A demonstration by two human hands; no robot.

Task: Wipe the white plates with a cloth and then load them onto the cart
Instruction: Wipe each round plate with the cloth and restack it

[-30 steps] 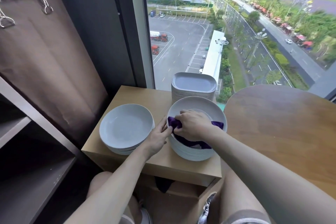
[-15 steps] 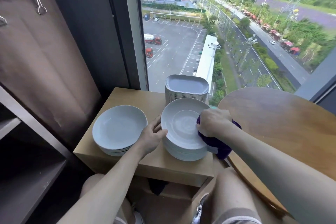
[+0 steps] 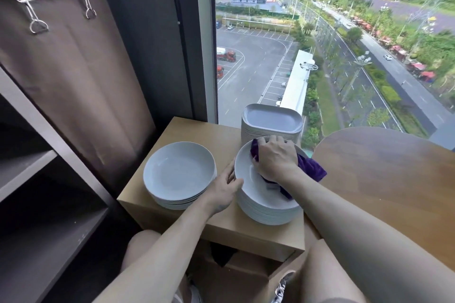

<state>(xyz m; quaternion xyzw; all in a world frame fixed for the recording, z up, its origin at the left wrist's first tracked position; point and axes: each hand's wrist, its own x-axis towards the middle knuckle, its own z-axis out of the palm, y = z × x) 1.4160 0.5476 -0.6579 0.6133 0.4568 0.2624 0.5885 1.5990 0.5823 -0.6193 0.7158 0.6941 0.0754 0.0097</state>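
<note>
A tall stack of round white plates stands on the small wooden stand. My right hand grips a purple cloth and presses it onto the far part of the top plate. My left hand rests against the left rim of that stack, thumb over the top plate's edge. A lower stack of round white plates sits to the left. Behind, a stack of square white plates stands by the window.
The dark shelved cart with a brown fabric bag stands on the left. A round wooden table lies to the right. A window drops straight behind the stand. My knees are under the stand's front edge.
My right hand with the cloth swept from the plate's near middle to its right rim, then up to the far rim. My left hand stayed at the stack's left edge.
</note>
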